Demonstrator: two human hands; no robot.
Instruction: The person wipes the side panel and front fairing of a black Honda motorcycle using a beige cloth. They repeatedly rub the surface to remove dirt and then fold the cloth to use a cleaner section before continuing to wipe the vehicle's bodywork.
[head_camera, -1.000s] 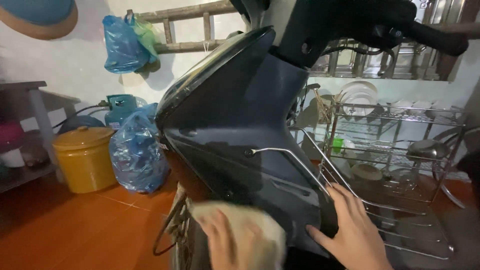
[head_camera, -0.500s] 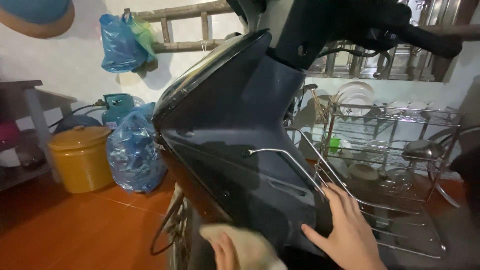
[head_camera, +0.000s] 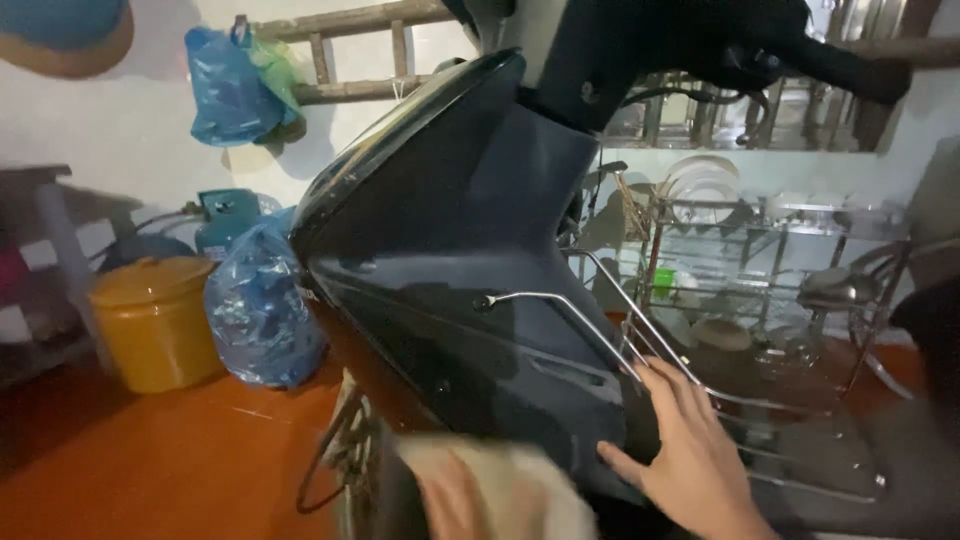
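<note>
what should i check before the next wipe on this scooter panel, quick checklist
1. Right hand braced flat on the dark scooter panel: ok.
2. Left hand gripping the pale cloth: cannot tell, blurred.
3. Cloth in contact with the panel: cannot tell, it sits at the lower edge.
4. Right fingers clear of the chrome rack bar: not ok, they lie right against it.
5. Cable loop below the panel clear of the cloth: ok, apart to the side.
</note>
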